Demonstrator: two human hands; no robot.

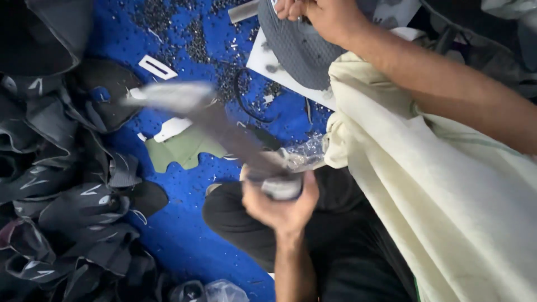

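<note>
My left hand (279, 197) is closed around the handle of a long hammer-like tool (229, 137). The tool is blurred with motion, and its pale head (168, 95) points up and to the left over the blue mat (184, 223). At the top edge my right hand (320, 15) pinches the rim of a grey mesh fabric piece (296, 53). That piece lies on a white sheet (262, 59). A cream cloth (425, 184) drapes below my right forearm.
Piles of dark cut fabric pieces (67, 196) fill the left side. A green cut shape (179, 150), a white strip (158, 67), a black cord loop (246, 106) and scattered black punched bits (196, 39) lie on the mat. Clear plastic (305, 154) sits by my knee.
</note>
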